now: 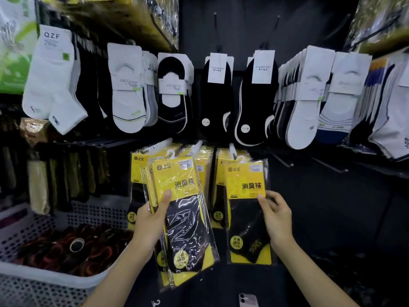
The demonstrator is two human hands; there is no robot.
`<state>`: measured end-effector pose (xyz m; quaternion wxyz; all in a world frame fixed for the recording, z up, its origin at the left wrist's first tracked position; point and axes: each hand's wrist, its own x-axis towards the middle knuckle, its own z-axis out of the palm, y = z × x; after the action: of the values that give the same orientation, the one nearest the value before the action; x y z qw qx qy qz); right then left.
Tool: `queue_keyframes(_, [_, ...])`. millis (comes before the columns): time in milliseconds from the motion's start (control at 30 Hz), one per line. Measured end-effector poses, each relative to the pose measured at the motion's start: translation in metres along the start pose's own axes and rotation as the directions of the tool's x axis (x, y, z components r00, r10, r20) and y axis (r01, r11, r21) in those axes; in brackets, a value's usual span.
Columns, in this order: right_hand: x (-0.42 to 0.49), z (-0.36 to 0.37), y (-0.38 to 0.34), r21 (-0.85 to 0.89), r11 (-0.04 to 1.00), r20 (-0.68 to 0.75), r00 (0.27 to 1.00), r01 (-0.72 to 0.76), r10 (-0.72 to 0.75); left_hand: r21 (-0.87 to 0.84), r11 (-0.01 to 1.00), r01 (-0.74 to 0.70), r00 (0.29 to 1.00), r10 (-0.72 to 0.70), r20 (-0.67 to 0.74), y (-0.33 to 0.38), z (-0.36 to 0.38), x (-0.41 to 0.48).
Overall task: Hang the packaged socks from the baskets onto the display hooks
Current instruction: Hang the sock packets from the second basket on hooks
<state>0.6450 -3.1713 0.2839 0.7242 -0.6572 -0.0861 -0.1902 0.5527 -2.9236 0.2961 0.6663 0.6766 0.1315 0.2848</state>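
My left hand (150, 222) grips the packet stack (188, 229); my right hand (276, 220) pinches one packet (245, 187) under the hook (232, 151). Next, probably: seat its hanger, release.

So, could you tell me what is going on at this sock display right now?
A person is stocking yellow packaged socks onto the lower hooks. Their left hand grips a stack of packs, held tilted in front of the hanging packs. Their right hand pinches the edge of a single pack whose top is up at a display hook; whether it is fully on is unclear. A white mesh basket at lower left holds dark and reddish items.
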Motion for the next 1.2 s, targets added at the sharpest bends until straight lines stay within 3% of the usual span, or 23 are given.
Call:
queue_keyframes(267, [0.02, 0.04, -0.002, -0.06, 0.995, 0.018, 0.997, -0.078, 0.079, -0.011, 1.0, 0.012, 1.0, -0.011, 0.024, 0.003, -0.004, -0.001])
queue_keyframes(467, [0.008, 0.032, 0.009, 0.013, 0.986, -0.06, 0.984, -0.165, 0.165, 0.008, 1.0, 0.025, 0.999, -0.025, 0.019, 0.001, -0.011, 0.002])
queue_keyframes(600, [-0.005, 0.003, 0.008, 0.041, 0.993, -0.096, 0.988, -0.115, 0.119, 0.011, 1.0, 0.024, 0.999, -0.025, 0.048, 0.002, -0.008, 0.002])
queue_keyframes(700, [0.001, 0.002, -0.004, -0.015, 1.0, -0.028, 0.999, -0.025, 0.025, -0.003, 1.0, 0.029, 0.998, -0.029, 0.059, 0.003, -0.002, 0.002])
queue_keyframes(833, [0.014, 0.018, -0.004, -0.077, 0.995, 0.023, 0.997, -0.068, 0.07, -0.025, 0.999, 0.033, 0.999, -0.031, 0.043, 0.005, 0.0, 0.003])
queue_keyframes(967, [0.033, 0.034, 0.01, -0.05, 0.977, -0.052, 0.978, -0.206, 0.204, -0.006, 1.0, 0.008, 0.999, -0.008, 0.043, 0.0, -0.001, 0.006])
queue_keyframes(1100, [0.048, 0.048, 0.018, 0.063, 0.917, -0.184, 0.899, -0.393, 0.398, -0.011, 1.0, 0.015, 0.999, -0.014, 0.05, 0.0, 0.002, 0.009])
queue_keyframes(1200, [0.046, 0.047, 0.018, -0.018, 0.915, -0.308, 0.873, -0.404, 0.379, 0.011, 1.0, 0.022, 0.998, -0.023, 0.059, 0.004, 0.008, 0.003])
